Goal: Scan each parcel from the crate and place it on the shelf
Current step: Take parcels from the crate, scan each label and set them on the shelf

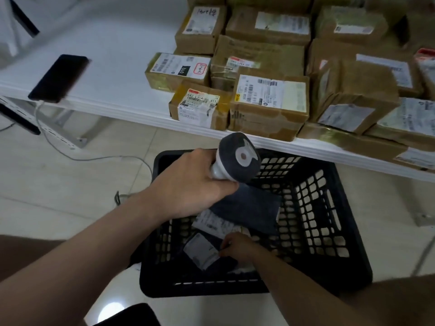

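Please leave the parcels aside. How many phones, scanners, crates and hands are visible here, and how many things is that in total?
Phone: 1
Scanner: 1
Crate: 1
Hands: 2, the left hand holding the scanner and the right hand down inside the crate
Total: 5
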Demonstrator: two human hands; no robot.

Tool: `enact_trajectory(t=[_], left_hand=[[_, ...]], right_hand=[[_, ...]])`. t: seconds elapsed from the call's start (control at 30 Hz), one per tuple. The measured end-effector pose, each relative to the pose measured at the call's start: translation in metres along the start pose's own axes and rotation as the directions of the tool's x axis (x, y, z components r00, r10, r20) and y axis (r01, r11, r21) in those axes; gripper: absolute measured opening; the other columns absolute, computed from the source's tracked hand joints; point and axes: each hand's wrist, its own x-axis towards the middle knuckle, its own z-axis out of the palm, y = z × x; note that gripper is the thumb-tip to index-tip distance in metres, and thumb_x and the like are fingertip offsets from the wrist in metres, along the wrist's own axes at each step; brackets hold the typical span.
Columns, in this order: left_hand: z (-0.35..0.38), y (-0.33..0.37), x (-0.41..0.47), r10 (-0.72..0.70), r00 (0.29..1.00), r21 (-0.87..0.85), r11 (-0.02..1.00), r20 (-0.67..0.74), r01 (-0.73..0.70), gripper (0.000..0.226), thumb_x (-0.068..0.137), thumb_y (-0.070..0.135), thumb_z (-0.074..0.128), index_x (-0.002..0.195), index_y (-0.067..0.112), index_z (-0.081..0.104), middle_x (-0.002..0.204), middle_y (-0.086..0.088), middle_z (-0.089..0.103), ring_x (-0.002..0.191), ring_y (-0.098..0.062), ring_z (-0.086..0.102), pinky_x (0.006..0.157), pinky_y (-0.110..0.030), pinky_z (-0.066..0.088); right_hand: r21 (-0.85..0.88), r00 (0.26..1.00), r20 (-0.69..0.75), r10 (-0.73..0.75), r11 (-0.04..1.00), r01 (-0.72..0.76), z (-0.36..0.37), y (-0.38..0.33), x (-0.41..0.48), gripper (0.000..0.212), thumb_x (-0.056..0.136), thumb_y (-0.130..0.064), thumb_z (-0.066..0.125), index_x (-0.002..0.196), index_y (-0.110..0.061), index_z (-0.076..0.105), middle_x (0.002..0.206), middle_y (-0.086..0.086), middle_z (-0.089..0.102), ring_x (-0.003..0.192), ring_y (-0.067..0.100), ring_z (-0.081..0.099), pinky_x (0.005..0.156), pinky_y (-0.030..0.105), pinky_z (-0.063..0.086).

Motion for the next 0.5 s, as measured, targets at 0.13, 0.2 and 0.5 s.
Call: enact_trajectory(t=[0.13, 0.2, 0.5], left_hand=[[0.0, 0.003, 0.001, 0.016, 1.0, -0.001, 1.0, -0.003, -0.016, 0.022, 0.084, 0.033, 0.077, 0.075, 0.018, 0.062, 0.064, 0.004, 0.065, 0.06, -0.012, 0.062, 0.057, -0.033, 0.044], [0.001, 0.004, 0.001, 0.016, 1.0, 0.012, 1.0, 0.006, -0.016, 0.023, 0.084, 0.034, 0.076, 0.079, 0.015, 0.064, 0.069, -0.001, 0.068, 0.066, -0.018, 0.065, 0.061, -0.041, 0.049], [0.005, 0.008, -0.003, 0.03, 1.0, -0.034, 0.999, 0.004, -0.03, 0.018, 0.081, 0.036, 0.077, 0.082, 0.02, 0.069, 0.076, 0.002, 0.072, 0.074, -0.014, 0.07, 0.072, -0.042, 0.055]], right_hand=[[-0.012, 0.999, -0.037, -0.026, 1.0, 0.026, 0.002, -0.002, 0.006, 0.024, 0.079, -0.03, 0.088, 0.079, -0.026, 0.065, 0.085, -0.009, 0.064, 0.089, 0.009, 0.059, 0.095, 0.029, 0.045], [0.014, 1.0, -0.02, -0.022, 1.0, 0.022, -0.002, -0.005, 0.004, 0.036, 0.078, -0.026, 0.089, 0.097, -0.022, 0.059, 0.095, -0.006, 0.061, 0.089, 0.01, 0.055, 0.082, 0.027, 0.048], [0.135, 0.994, 0.113, 0.008, 0.991, -0.024, -0.036, -0.02, -0.036, 0.033, 0.088, -0.006, 0.068, 0.12, -0.015, 0.074, 0.103, 0.004, 0.067, 0.078, 0.016, 0.061, 0.063, 0.026, 0.053]])
